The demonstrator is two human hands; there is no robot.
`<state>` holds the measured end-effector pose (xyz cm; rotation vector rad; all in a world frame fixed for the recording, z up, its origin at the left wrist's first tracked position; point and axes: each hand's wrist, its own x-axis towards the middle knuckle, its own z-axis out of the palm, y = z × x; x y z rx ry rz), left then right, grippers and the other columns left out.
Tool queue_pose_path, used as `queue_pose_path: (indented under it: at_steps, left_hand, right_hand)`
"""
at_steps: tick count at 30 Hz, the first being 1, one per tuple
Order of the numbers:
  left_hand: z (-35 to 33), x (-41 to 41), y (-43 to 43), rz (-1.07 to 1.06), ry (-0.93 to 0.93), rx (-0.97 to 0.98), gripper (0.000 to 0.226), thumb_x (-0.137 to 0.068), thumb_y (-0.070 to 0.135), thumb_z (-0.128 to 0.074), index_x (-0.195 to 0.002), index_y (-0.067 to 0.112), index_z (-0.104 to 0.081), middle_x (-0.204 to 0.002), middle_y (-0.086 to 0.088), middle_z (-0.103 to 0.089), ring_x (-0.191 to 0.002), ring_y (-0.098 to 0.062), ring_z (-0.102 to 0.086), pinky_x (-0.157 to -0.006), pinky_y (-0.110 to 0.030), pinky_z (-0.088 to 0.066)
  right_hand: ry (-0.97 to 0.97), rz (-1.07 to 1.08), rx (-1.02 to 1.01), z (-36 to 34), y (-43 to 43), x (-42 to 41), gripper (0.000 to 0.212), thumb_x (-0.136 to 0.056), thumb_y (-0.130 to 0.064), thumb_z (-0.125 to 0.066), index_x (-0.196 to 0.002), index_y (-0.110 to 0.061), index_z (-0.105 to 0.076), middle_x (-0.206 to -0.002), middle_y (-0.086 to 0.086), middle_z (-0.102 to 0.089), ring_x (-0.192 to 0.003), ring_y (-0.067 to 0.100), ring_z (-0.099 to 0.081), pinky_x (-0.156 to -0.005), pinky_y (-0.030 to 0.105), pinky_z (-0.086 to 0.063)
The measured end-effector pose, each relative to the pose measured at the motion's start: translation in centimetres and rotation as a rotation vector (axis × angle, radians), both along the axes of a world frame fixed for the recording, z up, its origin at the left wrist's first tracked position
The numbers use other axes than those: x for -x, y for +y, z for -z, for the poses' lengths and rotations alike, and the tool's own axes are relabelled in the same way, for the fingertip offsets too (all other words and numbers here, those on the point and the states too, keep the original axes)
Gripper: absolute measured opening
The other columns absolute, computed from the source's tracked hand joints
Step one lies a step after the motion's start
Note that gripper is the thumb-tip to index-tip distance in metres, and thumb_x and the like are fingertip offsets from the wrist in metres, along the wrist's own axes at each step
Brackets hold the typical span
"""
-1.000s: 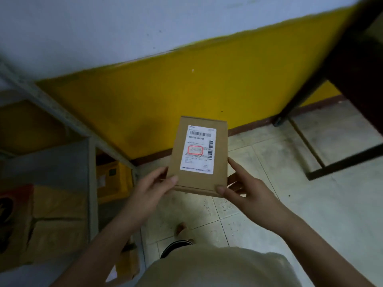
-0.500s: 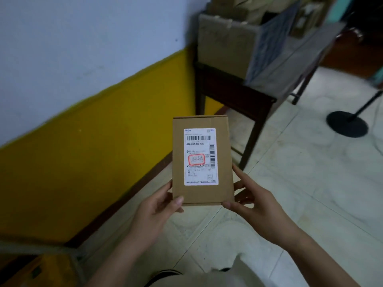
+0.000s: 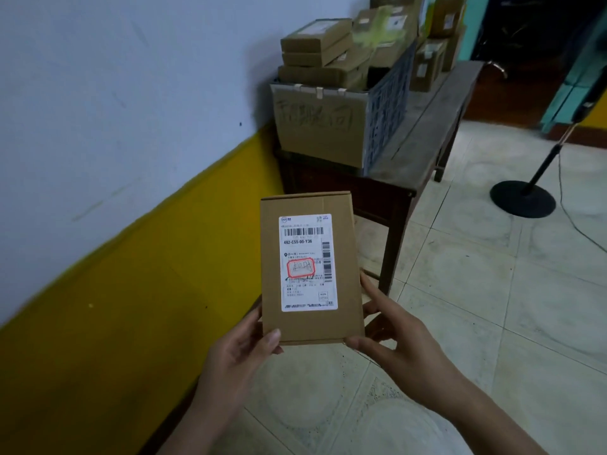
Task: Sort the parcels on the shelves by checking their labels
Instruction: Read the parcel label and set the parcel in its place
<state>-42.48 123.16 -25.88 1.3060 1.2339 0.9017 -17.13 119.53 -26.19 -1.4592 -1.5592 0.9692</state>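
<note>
A small flat brown cardboard parcel [image 3: 310,205] is held upright in front of me, its white shipping label [image 3: 308,262] facing the camera with a red-outlined handwritten mark on it. My left hand [image 3: 244,348] grips the parcel's lower left corner, thumb on the front. My right hand [image 3: 399,343] grips the lower right corner and right edge. Ahead, a grey crate with a cardboard front [image 3: 320,126] holds several stacked brown parcels [image 3: 315,44].
The crate stands on a dark wooden table [image 3: 423,126] against the white and yellow wall [image 3: 131,257]. More parcels [image 3: 427,64] stand on the table behind it. A black round stand base [image 3: 522,198] with a pole and cable sits on the tiled floor at right.
My view has swung right, away from the metal shelf at the left, toward the table and crate. The parcel stays held in both hands and now looks closer and upright.
</note>
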Motion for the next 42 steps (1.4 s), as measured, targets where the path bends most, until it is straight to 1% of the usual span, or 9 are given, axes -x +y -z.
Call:
queue_pose_path:
  at_steps: [7, 14, 18, 23, 27, 29, 32, 35, 42]
  left_hand:
    - [0.1, 8.3, 10.8, 0.026, -0.070, -0.028, 0.046, -0.085, 0.018, -0.067, -0.128, 0.032, -0.062, -0.115, 0.014, -0.076, -0.108, -0.007, -0.072, -0.079, -0.016, -0.057]
    - [-4.7, 11.5, 23.7, 0.096, -0.067, -0.232, 0.049, -0.090, 0.030, -0.063, -0.139, 0.030, -0.058, -0.121, 0.014, -0.074, -0.110, -0.011, -0.071, -0.092, -0.031, -0.058]
    - [-6.0, 8.9, 29.1, 0.153, -0.130, -0.274, 0.048, -0.090, 0.028, -0.062, -0.138, 0.028, -0.059, -0.119, 0.016, -0.074, -0.113, -0.004, -0.069, -0.087, -0.013, -0.054]
    - [-6.3, 2.9, 36.8, 0.171, -0.147, -0.330, 0.044, -0.091, 0.026, -0.060, -0.135, 0.027, -0.061, -0.118, 0.016, -0.075, -0.113, -0.004, -0.069, -0.088, -0.012, -0.054]
    - [-8.4, -2.4, 43.2, 0.107, -0.151, -0.398, 0.037, -0.090, 0.022, -0.059, -0.126, 0.031, -0.063, -0.112, 0.022, -0.075, -0.109, 0.003, -0.069, -0.084, -0.007, -0.052]
    - [-10.0, -4.9, 46.5, 0.083, -0.150, -0.411, 0.037, -0.088, 0.026, -0.059, -0.125, 0.034, -0.063, -0.110, 0.025, -0.075, -0.108, 0.004, -0.068, -0.082, -0.006, -0.052]
    - [-11.8, -8.2, 50.5, 0.015, -0.166, -0.465, 0.041, -0.086, 0.026, -0.060, -0.126, 0.036, -0.062, -0.110, 0.026, -0.074, -0.108, 0.004, -0.068, -0.083, -0.007, -0.053]
    - [-12.7, -10.5, 54.0, -0.013, -0.184, -0.482, 0.042, -0.086, 0.024, -0.059, -0.127, 0.035, -0.062, -0.108, 0.030, -0.074, -0.107, 0.010, -0.066, -0.082, -0.004, -0.051]
    - [-14.6, -13.7, 61.1, -0.012, -0.197, -0.531, 0.034, -0.083, 0.024, -0.059, -0.113, 0.040, -0.064, -0.095, 0.034, -0.074, -0.095, 0.015, -0.067, -0.074, 0.001, -0.048]
  right_hand:
    - [-0.087, 0.017, -0.007, -1.0, 10.0, 8.3, 0.094, -0.086, -0.026, -0.075, -0.152, -0.055, -0.016, -0.113, -0.029, -0.057, -0.090, 0.009, -0.069, -0.083, 0.018, -0.054]
    - [-0.210, 0.121, -0.139, -6.4, 20.0, 12.8, 0.100, -0.090, -0.026, -0.070, -0.154, -0.053, 0.002, -0.114, -0.038, -0.048, -0.096, 0.000, -0.063, -0.083, 0.013, -0.053]
    - [-0.281, 0.193, -0.164, -8.4, 23.3, 10.8, 0.103, -0.090, -0.028, -0.070, -0.152, -0.057, 0.006, -0.115, -0.033, -0.050, -0.098, 0.000, -0.061, -0.085, 0.017, -0.054]
    - [-0.314, 0.245, -0.218, -8.7, 30.2, 5.8, 0.099, -0.092, -0.034, -0.068, -0.155, -0.051, 0.005, -0.118, -0.033, -0.050, -0.106, 0.001, -0.058, -0.089, 0.020, -0.052]
    - [-0.275, 0.242, -0.253, -9.4, 37.2, 1.1, 0.098, -0.093, -0.039, -0.066, -0.154, -0.052, 0.009, -0.132, -0.043, -0.040, -0.124, -0.014, -0.045, -0.096, 0.002, -0.038]
    - [-0.258, 0.244, -0.253, -10.7, 40.7, -1.3, 0.097, -0.092, -0.044, -0.064, -0.153, -0.053, 0.011, -0.136, -0.041, -0.038, -0.127, -0.014, -0.043, -0.099, 0.003, -0.038]
    - [-0.259, 0.222, -0.276, -12.7, 45.4, -4.6, 0.098, -0.091, -0.045, -0.064, -0.152, -0.055, 0.011, -0.142, -0.034, -0.040, -0.127, -0.008, -0.047, -0.105, 0.015, -0.044]
    - [-0.263, 0.210, -0.288, -14.5, 49.2, -6.9, 0.099, -0.090, -0.044, -0.064, -0.151, -0.058, 0.013, -0.137, -0.041, -0.037, -0.122, -0.013, -0.047, -0.101, 0.010, -0.044]
    - [-0.235, 0.234, -0.302, -16.7, 55.5, -9.3, 0.095, -0.084, -0.058, -0.058, -0.148, -0.063, 0.012, -0.134, -0.038, -0.040, -0.113, -0.007, -0.055, -0.093, 0.011, -0.049]
